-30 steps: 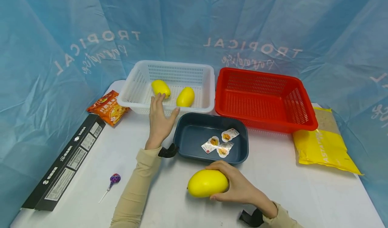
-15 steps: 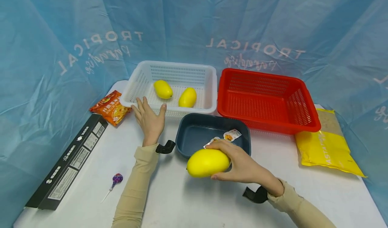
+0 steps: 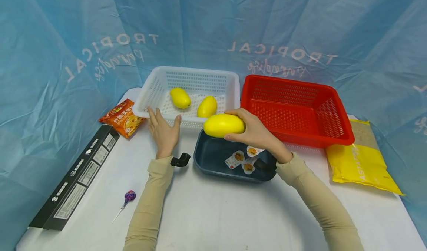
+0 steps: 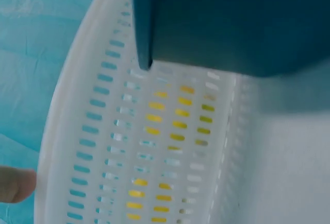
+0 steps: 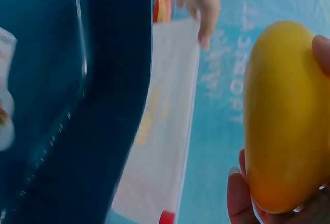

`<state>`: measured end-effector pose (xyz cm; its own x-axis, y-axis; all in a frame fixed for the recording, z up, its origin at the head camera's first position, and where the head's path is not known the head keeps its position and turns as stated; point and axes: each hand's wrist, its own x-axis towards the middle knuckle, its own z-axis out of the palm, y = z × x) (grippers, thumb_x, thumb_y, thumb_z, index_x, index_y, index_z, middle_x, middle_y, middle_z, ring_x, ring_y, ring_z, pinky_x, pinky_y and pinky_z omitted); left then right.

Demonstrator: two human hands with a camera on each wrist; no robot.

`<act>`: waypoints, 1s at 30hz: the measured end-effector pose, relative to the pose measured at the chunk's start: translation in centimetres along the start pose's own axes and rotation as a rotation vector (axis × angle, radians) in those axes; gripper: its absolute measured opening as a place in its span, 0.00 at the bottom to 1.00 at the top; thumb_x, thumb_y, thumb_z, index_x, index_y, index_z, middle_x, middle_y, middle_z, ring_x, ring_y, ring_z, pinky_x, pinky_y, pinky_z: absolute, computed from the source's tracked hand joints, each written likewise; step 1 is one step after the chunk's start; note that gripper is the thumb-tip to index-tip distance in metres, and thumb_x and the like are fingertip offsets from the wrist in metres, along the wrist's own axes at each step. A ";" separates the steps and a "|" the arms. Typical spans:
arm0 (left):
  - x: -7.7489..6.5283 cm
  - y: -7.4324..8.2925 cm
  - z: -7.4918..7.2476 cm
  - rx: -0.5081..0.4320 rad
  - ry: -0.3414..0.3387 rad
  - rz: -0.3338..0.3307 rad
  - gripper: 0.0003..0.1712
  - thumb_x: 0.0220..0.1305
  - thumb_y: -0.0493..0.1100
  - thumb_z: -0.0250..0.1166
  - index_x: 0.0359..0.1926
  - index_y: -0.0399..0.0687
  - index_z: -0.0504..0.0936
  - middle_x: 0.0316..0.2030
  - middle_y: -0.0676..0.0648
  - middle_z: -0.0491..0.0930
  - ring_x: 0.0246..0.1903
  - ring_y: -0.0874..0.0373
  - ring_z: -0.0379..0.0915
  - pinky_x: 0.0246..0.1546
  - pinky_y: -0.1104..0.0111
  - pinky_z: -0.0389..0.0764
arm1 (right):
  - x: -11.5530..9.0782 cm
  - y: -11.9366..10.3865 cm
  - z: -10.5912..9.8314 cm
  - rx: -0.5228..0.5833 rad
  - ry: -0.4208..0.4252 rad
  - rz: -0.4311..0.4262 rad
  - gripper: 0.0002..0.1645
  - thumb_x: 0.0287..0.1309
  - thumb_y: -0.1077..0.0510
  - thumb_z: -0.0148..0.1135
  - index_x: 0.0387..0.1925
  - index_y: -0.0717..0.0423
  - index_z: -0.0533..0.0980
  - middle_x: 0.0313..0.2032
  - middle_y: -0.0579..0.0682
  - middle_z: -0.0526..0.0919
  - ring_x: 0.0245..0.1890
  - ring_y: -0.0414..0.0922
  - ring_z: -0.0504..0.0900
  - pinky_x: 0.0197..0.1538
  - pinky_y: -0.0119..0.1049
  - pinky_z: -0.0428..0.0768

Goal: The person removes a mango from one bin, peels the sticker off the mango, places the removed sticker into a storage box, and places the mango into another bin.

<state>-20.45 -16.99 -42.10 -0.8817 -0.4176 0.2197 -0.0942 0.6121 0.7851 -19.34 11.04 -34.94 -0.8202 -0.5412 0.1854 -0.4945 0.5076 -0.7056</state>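
Observation:
My right hand grips a yellow mango between thumb and fingers, above the back of the dark blue tray. In the right wrist view the mango is large, fingers wrapped around its lower end. Two more mangoes, a left one and a right one, lie inside the white slotted basket. At that basket's front left rim is my left hand, fingers spread and fairly straight. Through the slots of the white basket in the left wrist view, yellow shows.
Three small printed packets lie in the blue tray. A red basket stands right of the white one, beside a yellow bag. To the left are an orange snack packet, a long black box and a lollipop.
My right hand has lifted the mango from near the table and carried it forward over the blue tray. My left hand has drawn back from over the white basket to its front left rim.

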 end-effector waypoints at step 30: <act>0.4 -0.7 0.2 -0.047 0.026 0.037 0.51 0.63 0.55 0.62 0.74 0.33 0.47 0.77 0.39 0.32 0.76 0.40 0.29 0.74 0.44 0.38 | 10.4 3.4 3.0 -0.066 0.080 0.189 0.45 0.52 0.40 0.67 0.68 0.51 0.64 0.64 0.52 0.70 0.58 0.50 0.69 0.63 0.49 0.70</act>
<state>-20.85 -17.44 -42.65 -0.8715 -0.4135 0.2635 -0.0400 0.5956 0.8023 -28.65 5.14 -37.47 -0.9192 -0.3783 0.1098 -0.3451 0.6391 -0.6873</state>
